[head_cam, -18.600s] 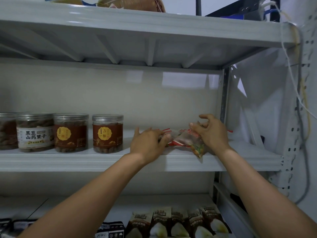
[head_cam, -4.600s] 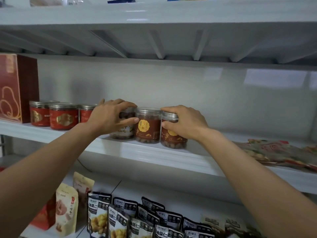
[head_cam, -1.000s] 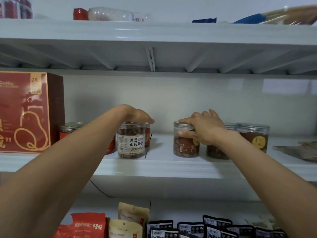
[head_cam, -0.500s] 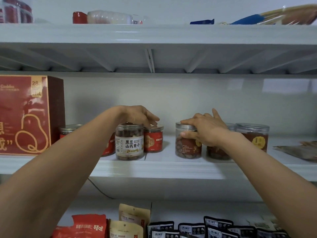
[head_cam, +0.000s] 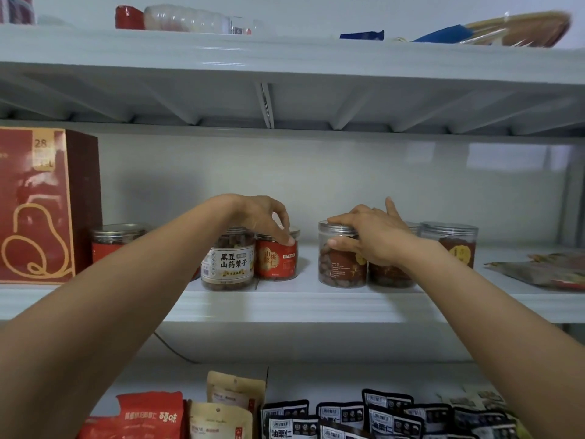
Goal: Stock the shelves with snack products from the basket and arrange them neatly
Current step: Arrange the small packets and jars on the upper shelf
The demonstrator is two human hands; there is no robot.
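Snack jar (head_cam: 228, 264), label "黑豆山药菓子"

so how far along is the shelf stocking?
Done: jars stand upright on the middle shelf, black pouches line the lower shelf. In hand: the left hand pinches the lid of the red-labelled jar, the right hand grips the brown-labelled nut jar. Left: a gap splits the jar row, and the flat packets at the right end lie loose. The basket is out of view, so remaining stock is unknown.

Single head-worn view, facing forward, slightly upward, close to the middle shelf (head_cam: 285, 304), wide-angle
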